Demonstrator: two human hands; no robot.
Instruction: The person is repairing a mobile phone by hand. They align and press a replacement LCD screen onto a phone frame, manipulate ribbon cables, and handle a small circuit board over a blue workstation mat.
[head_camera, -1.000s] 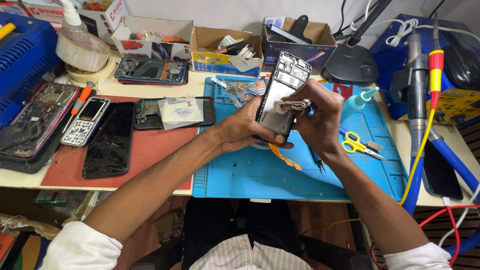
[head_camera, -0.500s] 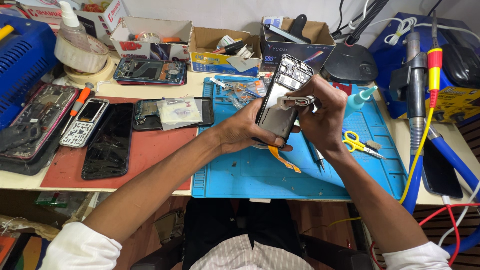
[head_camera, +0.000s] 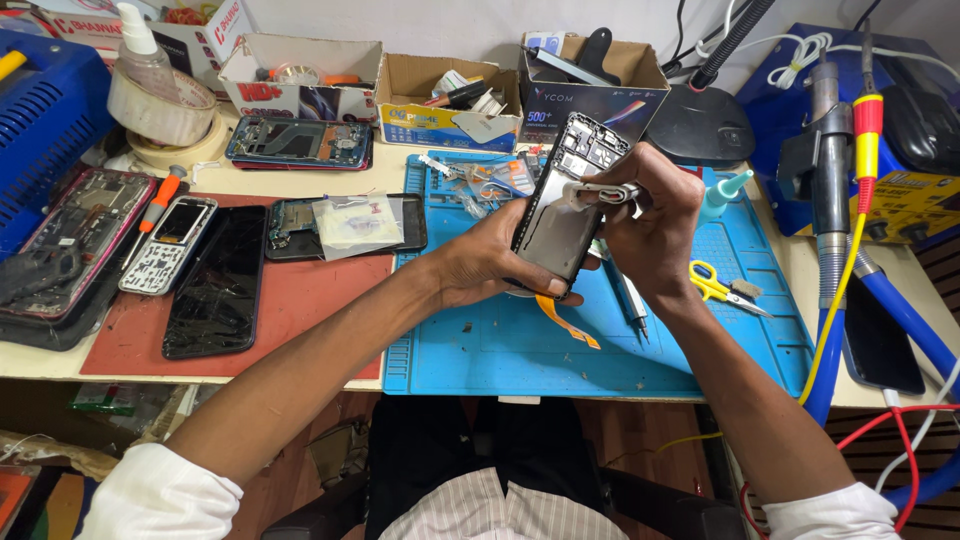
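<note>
The left hand (head_camera: 480, 265) grips the lower end of an opened phone frame (head_camera: 565, 205), holding it tilted above the blue mat (head_camera: 500, 345). The right hand (head_camera: 650, 225) pinches a thin white strip (head_camera: 600, 190), perhaps tape or a flex cable, against the frame's upper half. Yellow scissors (head_camera: 715, 285) lie just right of it. Cardboard boxes (head_camera: 445, 100) line the far edge.
</note>
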